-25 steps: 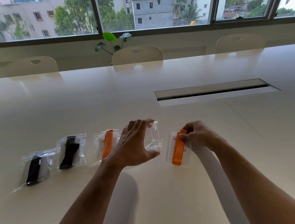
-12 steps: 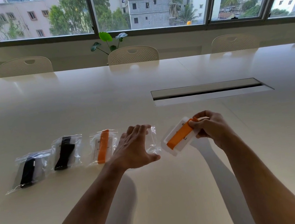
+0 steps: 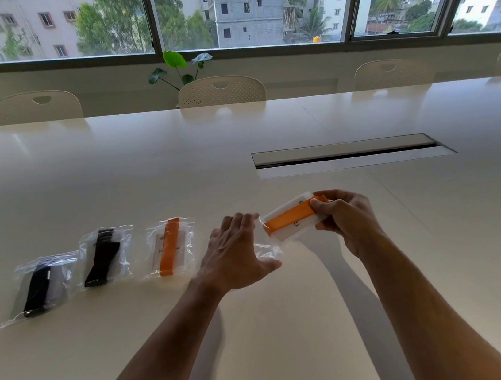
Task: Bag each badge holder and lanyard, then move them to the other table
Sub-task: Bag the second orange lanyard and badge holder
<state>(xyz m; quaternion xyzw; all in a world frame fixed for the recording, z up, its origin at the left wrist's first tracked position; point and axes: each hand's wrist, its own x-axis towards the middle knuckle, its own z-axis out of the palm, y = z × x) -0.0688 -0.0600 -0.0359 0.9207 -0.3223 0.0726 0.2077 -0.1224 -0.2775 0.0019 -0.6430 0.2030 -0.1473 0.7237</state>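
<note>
My right hand (image 3: 345, 220) grips a clear badge holder with a folded orange lanyard (image 3: 290, 216), held just above the white table (image 3: 263, 333) and pointing left. Its left end meets the mouth of an empty clear bag (image 3: 267, 248), which my left hand (image 3: 235, 253) holds between thumb and fingers. Three filled bags lie in a row to the left: one with an orange lanyard (image 3: 170, 247), one with a black lanyard (image 3: 104, 257), and another black one (image 3: 39, 288) at the far left.
A long cable slot (image 3: 350, 154) is set into the table beyond my hands. Several pale chairs (image 3: 221, 92) line the far edge, with a small green plant (image 3: 177, 68) under the windows.
My right hand lifted the orange lanyard and holder off the table, turned it sideways and brought it to the mouth of the bag that my left hand holds.
</note>
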